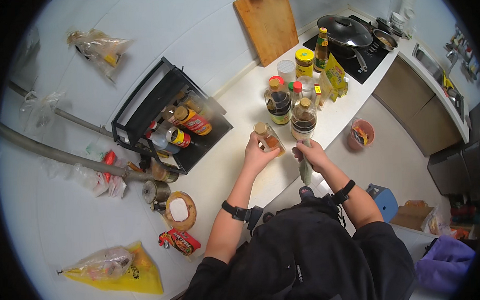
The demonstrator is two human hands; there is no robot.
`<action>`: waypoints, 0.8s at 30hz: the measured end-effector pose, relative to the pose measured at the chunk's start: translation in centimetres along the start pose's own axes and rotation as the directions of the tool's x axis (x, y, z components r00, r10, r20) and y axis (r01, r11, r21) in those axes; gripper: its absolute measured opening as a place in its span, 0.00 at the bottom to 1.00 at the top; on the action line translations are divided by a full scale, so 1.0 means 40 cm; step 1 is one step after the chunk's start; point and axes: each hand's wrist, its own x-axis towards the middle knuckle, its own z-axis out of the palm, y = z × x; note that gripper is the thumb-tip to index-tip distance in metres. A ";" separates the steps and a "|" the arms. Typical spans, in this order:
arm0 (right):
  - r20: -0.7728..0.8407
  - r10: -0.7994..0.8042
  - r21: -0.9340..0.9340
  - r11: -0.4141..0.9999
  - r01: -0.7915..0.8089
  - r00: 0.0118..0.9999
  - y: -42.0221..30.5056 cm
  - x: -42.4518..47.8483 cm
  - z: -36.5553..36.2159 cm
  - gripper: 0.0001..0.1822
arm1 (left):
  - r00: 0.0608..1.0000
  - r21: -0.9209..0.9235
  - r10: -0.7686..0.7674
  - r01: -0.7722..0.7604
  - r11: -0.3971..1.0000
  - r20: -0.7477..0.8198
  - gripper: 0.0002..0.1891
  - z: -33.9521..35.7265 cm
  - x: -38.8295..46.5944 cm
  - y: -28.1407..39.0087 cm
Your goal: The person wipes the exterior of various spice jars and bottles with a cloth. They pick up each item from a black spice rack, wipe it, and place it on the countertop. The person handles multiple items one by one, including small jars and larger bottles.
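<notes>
My left hand [258,153] grips a small transparent bottle [272,141] with a tan cap and reddish-brown contents, tilted over the white countertop [238,110]. In my right hand [312,153] is a bunched grey-green cloth [305,170], its end hanging down by the counter's front edge. Just beyond that hand stands a large bottle of dark liquid [303,122] with a tan cap. A similar dark bottle [279,103] is beside it, farther back. Between them shows a red-capped bottle [297,90].
To the left is a black seasoning rack [208,141] holding several bottles and jars. Behind the dark bottles are a yellow-lidded jar [304,62], a green-labelled bottle [321,50] and a yellow-green pouch [335,77]. A lidded wok [345,33] sits on the cooktop. A pink bin [360,136] is on the floor.
</notes>
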 end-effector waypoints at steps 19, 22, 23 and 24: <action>-0.086 0.013 0.089 0.996 -0.005 0.996 -0.053 -0.057 -0.258 0.12 | 0.998 0.080 0.032 -0.036 0.996 0.045 0.39 0.193 0.194 -0.188; -0.027 0.036 0.094 0.995 -0.033 0.999 -0.060 -0.045 -0.269 0.14 | 0.999 0.101 -0.001 -0.004 0.995 0.049 0.40 0.191 0.194 -0.202; 0.007 0.048 0.092 0.995 -0.049 0.999 -0.066 -0.044 -0.271 0.15 | 0.999 0.110 -0.022 0.017 0.994 0.042 0.40 0.194 0.197 -0.211; 0.067 0.073 0.062 0.995 -0.077 0.995 -0.078 -0.045 -0.272 0.17 | 0.999 0.122 -0.029 0.027 0.992 0.015 0.40 0.206 0.197 -0.227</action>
